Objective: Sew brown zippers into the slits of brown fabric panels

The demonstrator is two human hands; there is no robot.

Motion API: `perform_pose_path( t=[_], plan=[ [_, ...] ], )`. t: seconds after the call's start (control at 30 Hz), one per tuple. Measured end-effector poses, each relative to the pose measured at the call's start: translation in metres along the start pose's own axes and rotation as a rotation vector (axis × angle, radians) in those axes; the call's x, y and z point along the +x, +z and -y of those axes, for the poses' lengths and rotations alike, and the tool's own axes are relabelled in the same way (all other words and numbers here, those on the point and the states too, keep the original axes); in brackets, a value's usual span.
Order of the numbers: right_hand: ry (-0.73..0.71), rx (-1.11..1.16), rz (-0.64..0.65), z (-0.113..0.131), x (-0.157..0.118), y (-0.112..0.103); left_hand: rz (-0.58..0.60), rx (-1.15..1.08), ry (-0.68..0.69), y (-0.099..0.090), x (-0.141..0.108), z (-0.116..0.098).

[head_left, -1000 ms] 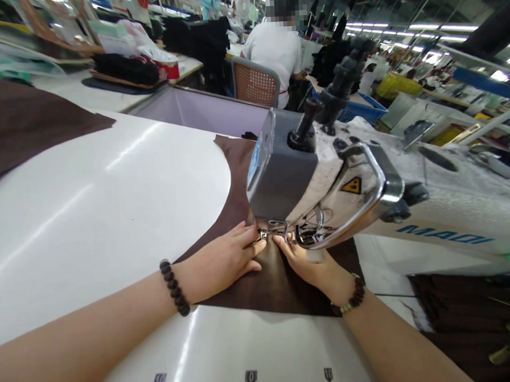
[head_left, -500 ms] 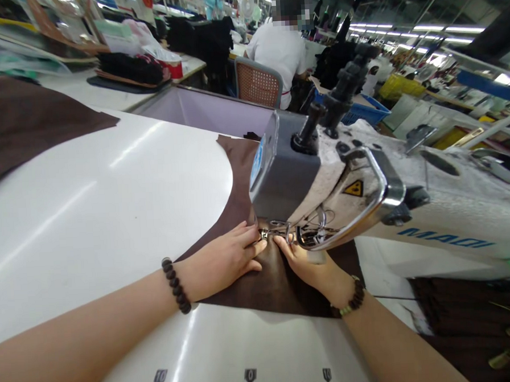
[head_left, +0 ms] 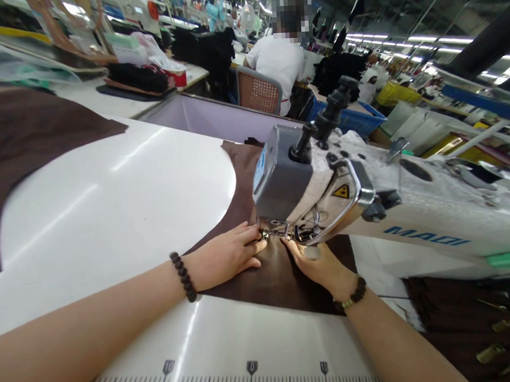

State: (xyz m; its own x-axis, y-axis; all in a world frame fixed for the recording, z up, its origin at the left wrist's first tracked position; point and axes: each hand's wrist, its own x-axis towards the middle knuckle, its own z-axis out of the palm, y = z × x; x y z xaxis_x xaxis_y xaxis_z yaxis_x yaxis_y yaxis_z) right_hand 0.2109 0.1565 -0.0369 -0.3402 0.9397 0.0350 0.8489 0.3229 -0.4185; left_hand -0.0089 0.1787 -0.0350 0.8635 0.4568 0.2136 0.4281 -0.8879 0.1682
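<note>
A brown fabric piece (head_left: 260,287) lies under the head of a sewing machine (head_left: 283,166), around its presser foot (head_left: 264,234). Flat on the cloth, just left of the foot, rests my left hand (head_left: 228,255) with its fingers spread. My right hand (head_left: 321,264) touches the cloth right of the foot; its thumb and fingertips are partly hidden behind the machine's guard and needle parts. Whether it pinches the cloth cannot be made out. Both wrists wear dark beaded bracelets.
Another brown fabric piece (head_left: 41,122) lies at the left of the white table (head_left: 123,203). A lilac bin (head_left: 217,116) sits behind the table. Beyond it a person in white (head_left: 278,61) sits on a chair. Dark folded cloth (head_left: 449,300) lies at the right.
The camera view has shifted slightly, moving the machine and table in the picture. My right hand sits slightly farther right of the presser foot; my left hand stays on the cloth.
</note>
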Motion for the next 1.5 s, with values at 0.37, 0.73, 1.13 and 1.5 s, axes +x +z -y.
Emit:
perform_pose_path(
  t=[0.37, 0.73, 1.13, 1.5],
  plan=[
    [-0.007, -0.469, 0.024, 0.073, -0.096, 0.014, 0.004, -0.003, -0.112, -0.027, -0.003, 0.003],
    [0.119, -0.222, 0.0, 0.063, -0.029, -0.003, 0.052, 0.109, -0.248, -0.006, 0.003, -0.033],
    [0.068, -0.195, -0.039, 0.045, -0.031, 0.02, 0.012, 0.032, -0.347, 0.007, 0.003, -0.035],
    [0.089, -0.268, -0.051, 0.052, -0.03, 0.023, 0.054, 0.017, -0.349, -0.002, 0.005, -0.033]
  ],
)
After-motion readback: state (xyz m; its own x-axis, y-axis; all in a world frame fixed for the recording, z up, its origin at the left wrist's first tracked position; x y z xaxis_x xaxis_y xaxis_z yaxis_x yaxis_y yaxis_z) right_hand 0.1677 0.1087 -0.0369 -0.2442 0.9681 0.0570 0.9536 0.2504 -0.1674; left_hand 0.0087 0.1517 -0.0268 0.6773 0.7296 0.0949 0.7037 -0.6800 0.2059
